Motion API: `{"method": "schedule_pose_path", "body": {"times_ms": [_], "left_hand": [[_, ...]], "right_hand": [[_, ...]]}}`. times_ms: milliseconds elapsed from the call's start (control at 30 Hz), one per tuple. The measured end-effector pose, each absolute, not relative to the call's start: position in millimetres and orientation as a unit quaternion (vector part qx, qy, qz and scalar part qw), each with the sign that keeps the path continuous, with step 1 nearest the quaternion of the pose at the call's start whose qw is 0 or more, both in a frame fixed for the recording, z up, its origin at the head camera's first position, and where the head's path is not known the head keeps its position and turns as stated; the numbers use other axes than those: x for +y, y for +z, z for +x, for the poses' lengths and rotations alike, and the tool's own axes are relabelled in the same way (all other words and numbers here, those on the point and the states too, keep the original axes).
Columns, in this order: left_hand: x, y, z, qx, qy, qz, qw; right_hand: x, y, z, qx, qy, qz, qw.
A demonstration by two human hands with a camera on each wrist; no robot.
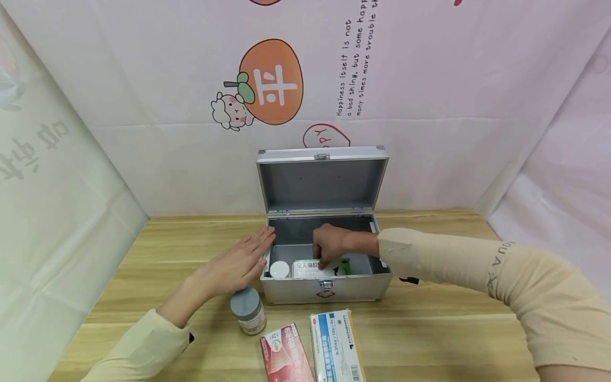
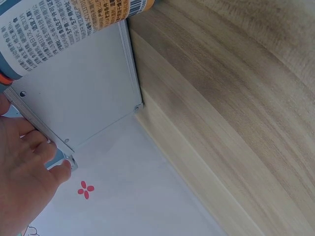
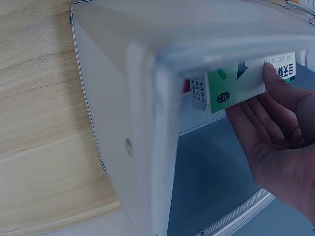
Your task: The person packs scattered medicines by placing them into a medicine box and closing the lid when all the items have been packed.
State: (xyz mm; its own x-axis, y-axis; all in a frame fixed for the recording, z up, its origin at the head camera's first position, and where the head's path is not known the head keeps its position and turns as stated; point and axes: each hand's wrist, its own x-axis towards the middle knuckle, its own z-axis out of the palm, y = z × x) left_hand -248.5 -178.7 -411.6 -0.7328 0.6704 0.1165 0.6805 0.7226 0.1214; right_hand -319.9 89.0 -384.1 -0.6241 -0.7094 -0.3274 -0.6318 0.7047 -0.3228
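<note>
A silver metal case point(image 1: 329, 291) stands on the table with its lid raised. Inside it, my right hand point(image 1: 330, 244) grips a white and green medicine box point(image 1: 307, 269) between thumb and fingers; the right wrist view shows this medicine box point(image 3: 238, 86) near the case's front wall. A white round cap point(image 1: 279, 269) sits in the case's front left corner. My left hand point(image 1: 241, 261) rests on the case's left rim, its fingers fairly straight. In the left wrist view that hand point(image 2: 29, 167) lies along the rim. Just below it stands a jar with a grey lid point(image 1: 245, 302).
In front of the case lie a red and pink box point(image 1: 286, 354) and a white and blue box point(image 1: 336, 347) on the wooden table point(image 1: 439, 329). Behind the case hangs a printed white cloth point(image 1: 191, 164).
</note>
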Motion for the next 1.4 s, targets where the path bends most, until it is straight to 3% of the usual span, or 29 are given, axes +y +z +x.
{"method": "schedule_pose_path", "body": {"times_ms": [533,900,1200,1400], "left_hand": [[-179,-410,-247,-0.929,-0.076,-0.361,0.025],[-179,-410,-245,-0.927,-0.088,-0.364,0.030],[-178,-409,-245,-0.928,-0.083,-0.363,0.029],[-178,-409,-243,-0.927,-0.086,-0.363,0.029]], "right_hand": [[90,-376,-317,0.897,-0.100,-0.359,0.237],[97,-359,-312,0.899,-0.144,-0.352,0.217],[114,-332,-288,0.879,-0.203,-0.394,0.177],[127,-324,-266,0.869,-0.235,-0.395,0.184]]}}
